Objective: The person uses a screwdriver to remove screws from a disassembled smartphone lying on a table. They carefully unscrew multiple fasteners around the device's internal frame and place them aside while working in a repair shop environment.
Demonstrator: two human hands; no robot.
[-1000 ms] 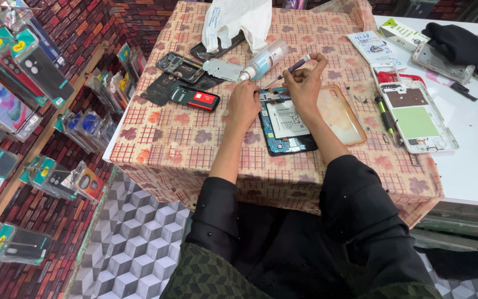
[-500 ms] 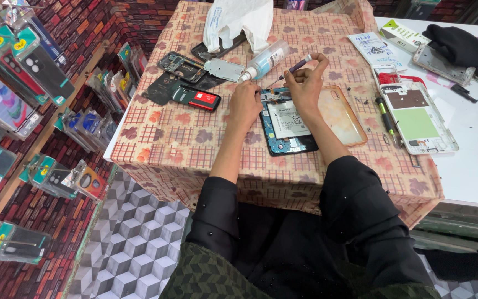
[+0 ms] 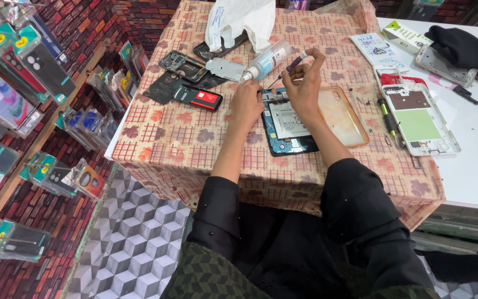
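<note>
Nearest are black sleeves [image 3: 305, 221] of soft cloth, cut off by the lower edge. Past them, a table [image 3: 156, 138] under a checked, flower-printed cloth, matt and slightly creased, carries the work. On it lies an opened phone [image 3: 289, 124], a flat blue rectangle with a pale battery panel; its long axis runs near to far, tilted a little, and its far end is covered by both hands. Just right of it, touching or overlapping its edge, lies a clear, glossy phone case [image 3: 341, 116].

The left hand [image 3: 247, 102] rests at the phone's far-left corner; whether its fingers grip anything I cannot tell. The right hand [image 3: 304, 83] has its fingers clamped on a slim screwdriver [image 3: 286, 69] with a dark purple grip, slanting from far right down to near left, its tip at the phone's far edge, too small to make out.

To the left lie a red-and-black flat part [image 3: 204, 98] and dark phone frames [image 3: 181, 66]. Just beyond the hands a translucent plastic bottle [image 3: 266, 60] lies on its side, nozzle towards the left. Right, a white phone shell [image 3: 419, 119] lies face up. Farthest, a crumpled white plastic bag [image 3: 239, 19].
</note>
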